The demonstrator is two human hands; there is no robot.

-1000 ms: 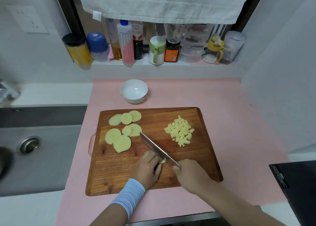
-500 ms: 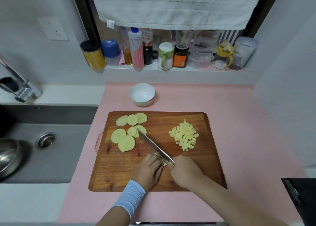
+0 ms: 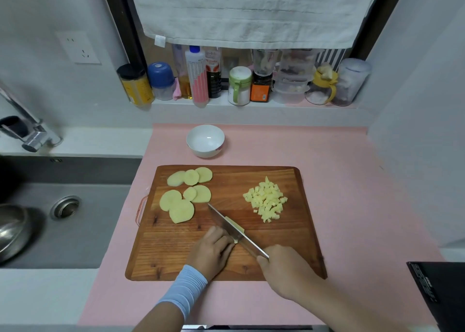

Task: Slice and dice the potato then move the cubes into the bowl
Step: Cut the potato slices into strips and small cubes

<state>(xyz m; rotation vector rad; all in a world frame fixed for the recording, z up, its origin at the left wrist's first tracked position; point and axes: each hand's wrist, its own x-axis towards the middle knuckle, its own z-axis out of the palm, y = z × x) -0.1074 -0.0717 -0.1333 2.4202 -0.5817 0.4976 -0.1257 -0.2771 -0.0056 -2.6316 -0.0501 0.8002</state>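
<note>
The left hand (image 3: 212,252) is pinning a potato slice (image 3: 236,227) steady on the cutting board (image 3: 297,243) while the right hand (image 3: 281,268) is gripping the knife (image 3: 234,228), dicing beside the curled fingers.

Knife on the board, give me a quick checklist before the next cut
1. Right hand grip on the knife handle: ok.
2. Left hand pinning the potato piece: ok.
3. Left fingertips clear of the edge: cannot tell, they sit right against the blade.
4. Cubes out of the blade's path: ok.
5. Slices left to dice: ok, several wait.
6. Bowl ready: ok, empty.
</note>
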